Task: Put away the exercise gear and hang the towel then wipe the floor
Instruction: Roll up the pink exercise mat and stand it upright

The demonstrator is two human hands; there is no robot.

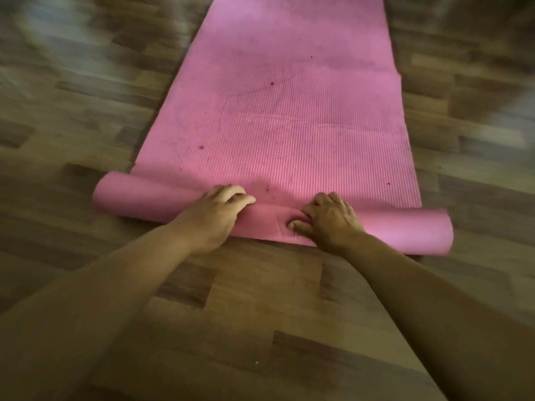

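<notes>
Both hands grip the rolled near end of a pink exercise mat: the left hand curls over the roll, and the right hand digs its fingers into it. From the hands the flat mat stretches toward 12 o'clock across a wood-pattern floor, the roll lying from 9 to 3 o'clock.

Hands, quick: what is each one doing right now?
Left hand: fingers curled over the rolled end of the pink mat, gripping it.
Right hand: fingers curled, gripping the same roll.
</notes>
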